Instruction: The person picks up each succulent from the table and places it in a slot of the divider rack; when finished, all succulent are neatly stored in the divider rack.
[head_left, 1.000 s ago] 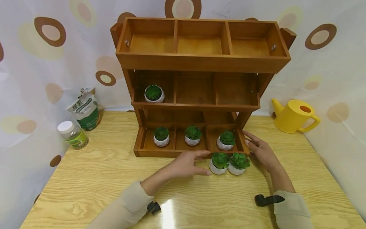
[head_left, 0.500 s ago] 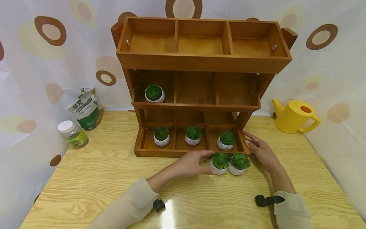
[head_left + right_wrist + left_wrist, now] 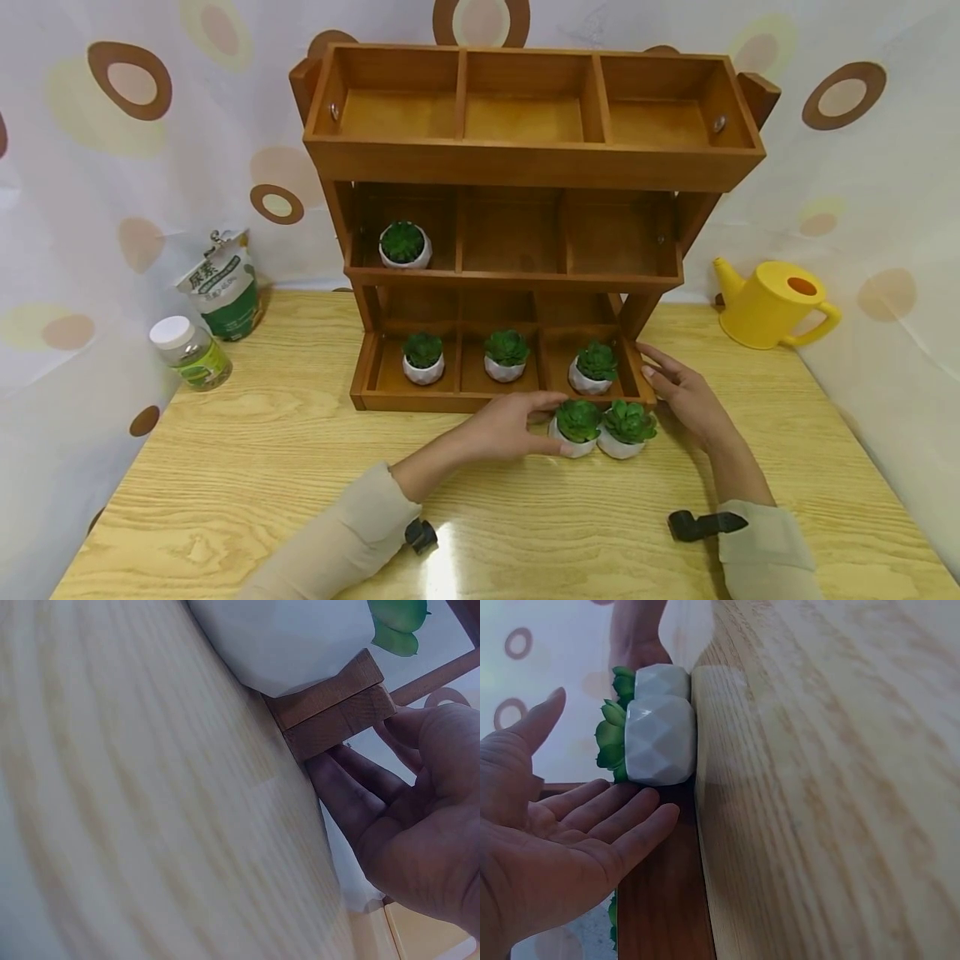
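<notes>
In the head view my left hand (image 3: 508, 427) reaches around the left side of a potted succulent (image 3: 576, 427) in a white faceted pot. Its fingers are nearly straight in the left wrist view, close beside the pot (image 3: 660, 741), with the thumb apart. A second potted succulent (image 3: 624, 428) stands right against the first, both in front of the wooden shelf (image 3: 517, 282). My right hand (image 3: 688, 402) rests on the outer right side of the shelf's bottom tier. In the right wrist view, its fingers (image 3: 349, 796) touch the wooden corner (image 3: 337, 712).
The bottom tier holds potted succulents in its left (image 3: 423, 360), middle (image 3: 506, 356) and right (image 3: 592, 368) compartments. Another succulent (image 3: 405, 245) sits in the middle tier's left compartment. A yellow watering can (image 3: 772, 307) stands at right; a jar (image 3: 192, 354) and a pouch (image 3: 225, 292) at left.
My left hand has moved right, bringing its thumb and fingers around the nearer side of the left front pot. The right hand and the pots have stayed in place.
</notes>
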A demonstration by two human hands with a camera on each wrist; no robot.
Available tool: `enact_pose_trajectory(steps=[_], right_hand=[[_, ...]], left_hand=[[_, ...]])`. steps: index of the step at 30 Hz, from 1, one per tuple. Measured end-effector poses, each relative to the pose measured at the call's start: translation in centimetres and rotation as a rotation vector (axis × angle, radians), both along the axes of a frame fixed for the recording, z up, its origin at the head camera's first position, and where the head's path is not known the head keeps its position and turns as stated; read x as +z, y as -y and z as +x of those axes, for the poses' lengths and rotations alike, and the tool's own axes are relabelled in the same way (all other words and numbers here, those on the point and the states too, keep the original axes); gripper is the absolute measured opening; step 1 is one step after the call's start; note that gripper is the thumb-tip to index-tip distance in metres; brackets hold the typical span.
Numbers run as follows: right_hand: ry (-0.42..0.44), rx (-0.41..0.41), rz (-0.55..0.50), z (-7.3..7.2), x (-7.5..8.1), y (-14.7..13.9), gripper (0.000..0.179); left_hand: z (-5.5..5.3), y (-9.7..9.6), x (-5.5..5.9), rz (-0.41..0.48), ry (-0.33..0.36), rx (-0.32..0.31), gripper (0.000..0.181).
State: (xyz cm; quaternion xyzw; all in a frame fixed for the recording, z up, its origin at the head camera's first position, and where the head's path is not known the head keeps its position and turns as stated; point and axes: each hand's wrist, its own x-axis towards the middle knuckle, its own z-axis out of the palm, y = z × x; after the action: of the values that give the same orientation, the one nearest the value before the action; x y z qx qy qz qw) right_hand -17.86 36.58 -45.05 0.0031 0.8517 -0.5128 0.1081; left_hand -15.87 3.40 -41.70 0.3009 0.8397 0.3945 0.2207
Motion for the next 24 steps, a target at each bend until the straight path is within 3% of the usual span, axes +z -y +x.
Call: enact_pose_trajectory(steps=[13,24], right_hand=[[0.012,-0.010,0.016,0.17,0.13,-0.02,0.060],[-0.015,0.014,-0.015,0.15,0.17,0.11,0.061]], left_hand=[[0.30,0.20,-0.11,0.011,0.000,-0.016,0.079],[0.50,0.14,-0.50,0.066,0.086,0.030,0.081]])
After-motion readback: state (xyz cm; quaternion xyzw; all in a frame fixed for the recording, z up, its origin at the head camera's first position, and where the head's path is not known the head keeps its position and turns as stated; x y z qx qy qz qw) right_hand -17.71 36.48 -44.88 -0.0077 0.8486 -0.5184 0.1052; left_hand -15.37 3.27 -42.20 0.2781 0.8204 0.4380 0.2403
